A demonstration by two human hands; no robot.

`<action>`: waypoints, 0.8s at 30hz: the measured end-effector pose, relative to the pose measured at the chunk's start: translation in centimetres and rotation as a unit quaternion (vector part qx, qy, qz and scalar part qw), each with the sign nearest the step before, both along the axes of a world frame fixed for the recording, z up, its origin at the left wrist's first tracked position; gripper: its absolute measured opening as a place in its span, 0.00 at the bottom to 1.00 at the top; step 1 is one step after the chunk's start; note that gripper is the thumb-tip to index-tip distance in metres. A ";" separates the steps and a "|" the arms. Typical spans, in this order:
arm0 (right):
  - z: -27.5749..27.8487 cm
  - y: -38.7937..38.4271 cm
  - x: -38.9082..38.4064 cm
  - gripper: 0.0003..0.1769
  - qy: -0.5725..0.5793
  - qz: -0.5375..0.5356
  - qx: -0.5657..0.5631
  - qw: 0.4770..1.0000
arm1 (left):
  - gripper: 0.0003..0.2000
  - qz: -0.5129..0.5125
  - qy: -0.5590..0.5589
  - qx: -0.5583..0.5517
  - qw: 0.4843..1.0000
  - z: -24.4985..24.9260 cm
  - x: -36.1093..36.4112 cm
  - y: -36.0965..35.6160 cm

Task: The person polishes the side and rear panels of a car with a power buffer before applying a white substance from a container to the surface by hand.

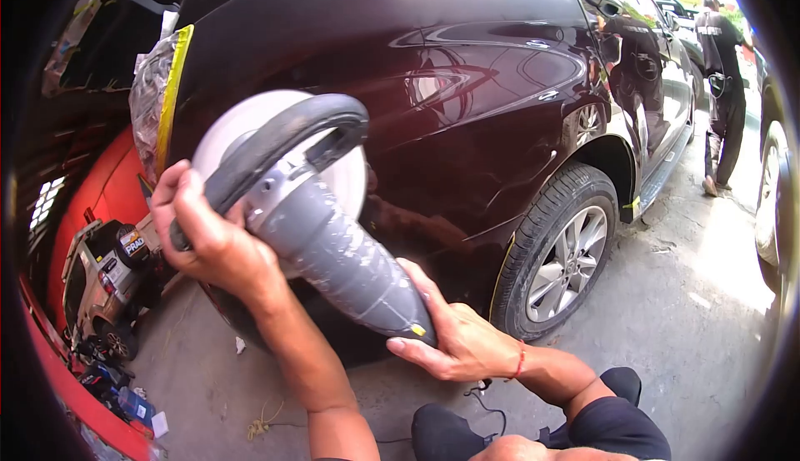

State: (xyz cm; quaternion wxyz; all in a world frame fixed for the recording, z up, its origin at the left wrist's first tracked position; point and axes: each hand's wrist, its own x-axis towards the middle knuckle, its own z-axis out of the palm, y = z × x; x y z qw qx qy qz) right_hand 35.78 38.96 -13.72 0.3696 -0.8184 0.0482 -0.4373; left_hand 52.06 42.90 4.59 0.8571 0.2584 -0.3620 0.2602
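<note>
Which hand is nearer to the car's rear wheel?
Right. The right hand grips the polisher near the rear wheel; the left hand holds its front handle, farther off.

car body [467,86]: dark maroon, glossy | polisher [333,253]: grey, white-speckled | polishing pad [237,119]: white | masking tape [173,94]: yellow | wheel rim [571,263]: silver | tyre [542,227]: black | wrist band [520,359]: red | floor [683,336]: grey concrete

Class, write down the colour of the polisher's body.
Grey; the polisher shows best in the head view.

A car body shop: masked dark car [467,102], polisher [308,202], concrete floor [667,311].
</note>
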 end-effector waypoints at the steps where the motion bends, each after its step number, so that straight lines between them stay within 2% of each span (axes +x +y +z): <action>1: -0.5 0.2 -1.4 0.54 0.010 -0.015 0.052 0.998 | 0.14 -0.026 -0.013 0.032 0.999 -0.4 -2.0 -1.1; 2: -1.1 0.4 -2.8 0.55 0.020 -0.028 0.103 0.994 | 0.09 -0.067 -0.060 0.006 0.996 -0.8 -3.7 -2.6; 4: -3.6 -0.7 -3.5 0.55 -0.065 -0.112 0.038 0.991 | 0.06 -0.112 -0.163 0.028 0.980 -1.5 -5.9 -5.7; 5: -4.6 -0.6 -3.8 0.54 -0.085 -0.125 0.103 0.983 | 0.06 0.002 -0.239 0.004 0.971 -1.5 -6.0 -8.3; 6: -5.2 -0.6 -4.0 0.53 -0.100 -0.135 0.163 0.972 | 0.04 -0.195 -0.211 0.072 0.955 -1.9 -9.2 -7.7; 8: -5.2 -0.3 -4.4 0.51 -0.151 -0.122 0.263 0.945 | 0.04 -0.204 -0.256 0.086 0.941 -2.2 -11.2 -10.1; 10: -6.3 -1.2 -4.0 0.44 -0.202 -0.166 0.220 0.940 | 0.03 -0.231 -0.264 0.118 0.929 -2.3 -12.1 -12.5; 12: -6.2 -0.5 -4.0 0.39 -0.194 -0.143 0.260 0.935 | 0.03 -0.246 -0.261 0.128 0.925 -2.1 -12.2 -11.2; 14: -6.2 -0.1 -3.0 0.37 -0.184 -0.151 0.237 0.942 | 0.04 -0.237 -0.248 0.137 0.929 -2.1 -10.6 -10.0; 16: -6.4 -0.1 -1.6 0.29 -0.148 -0.183 0.143 0.961 | 0.03 -0.170 -0.237 0.070 0.954 -2.2 -8.2 -8.1; 17: -6.1 0.1 -0.9 0.30 -0.135 -0.160 0.143 0.967 | 0.03 -0.196 -0.214 0.077 0.954 -2.1 -6.6 -6.8; 18: -6.9 -0.7 -0.5 0.46 -0.074 -0.197 0.100 0.972 | 0.03 -0.189 -0.190 0.056 0.962 -2.0 -5.1 -5.3; 19: -5.8 0.2 0.4 0.50 -0.074 -0.158 0.107 0.979 | 0.03 -0.135 -0.173 0.049 0.974 -1.8 -3.2 -3.8; 20: -4.2 1.2 1.8 0.53 -0.075 -0.119 0.116 0.983 | 0.04 -0.121 -0.165 -0.006 0.979 -1.6 -1.8 -2.2; 22: -2.7 1.9 3.7 0.56 -0.039 -0.127 -0.035 0.991 | 0.06 -0.088 -0.140 -0.047 0.985 -1.7 1.9 -0.3; 23: -2.3 2.5 4.4 0.57 -0.008 -0.089 0.030 0.996 | 0.08 0.058 -0.148 -0.086 0.984 -1.2 4.0 0.5; 24: -1.7 3.0 5.2 0.57 0.005 -0.068 0.030 0.997 | 0.04 -0.089 -0.072 -0.075 0.991 -1.8 4.8 2.0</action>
